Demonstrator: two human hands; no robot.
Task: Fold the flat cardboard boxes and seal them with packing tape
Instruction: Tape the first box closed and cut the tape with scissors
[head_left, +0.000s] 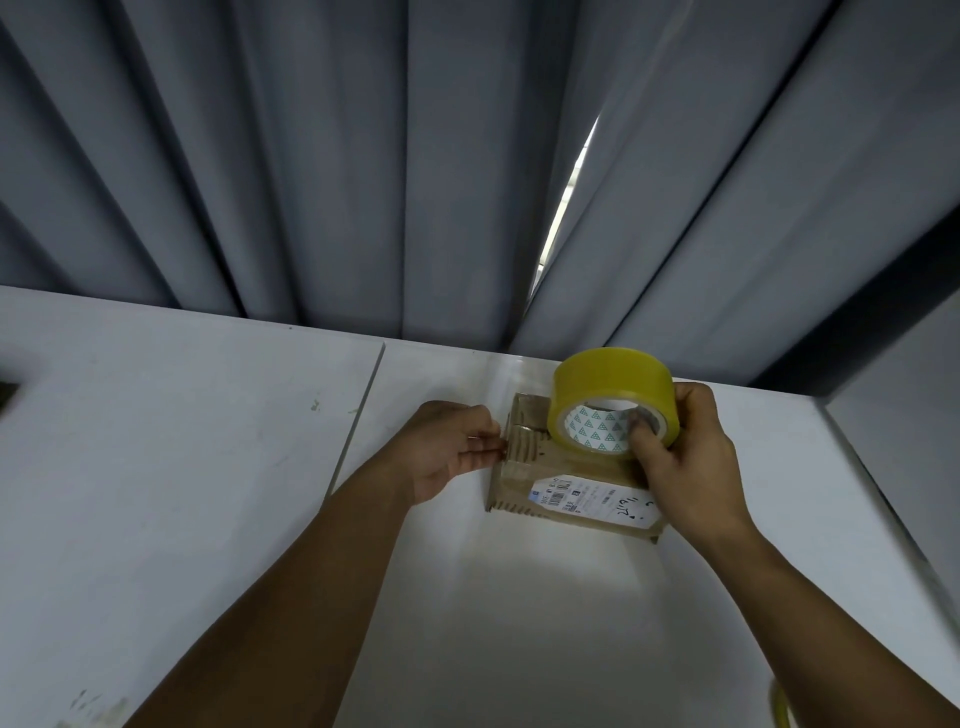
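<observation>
Cardboard box (566, 486), left fingers (480, 457) flat against its end, right fingers (649, 447) clamped on tape roll (608, 384).

left, front: open table (182, 493) | behind box (571, 466): curtain (363, 156) close

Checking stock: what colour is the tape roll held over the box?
The tape roll is yellow; core white with green triangles. Head view.

The print on the label (587, 496) of the box (524, 467) is too small to read. The right hand (685, 457) hides the box's right end and part of the tape roll (608, 384). A blurred yellow thing (781, 709) is cut off at the bottom edge, and a dark shape (8, 397) at the left edge.
</observation>
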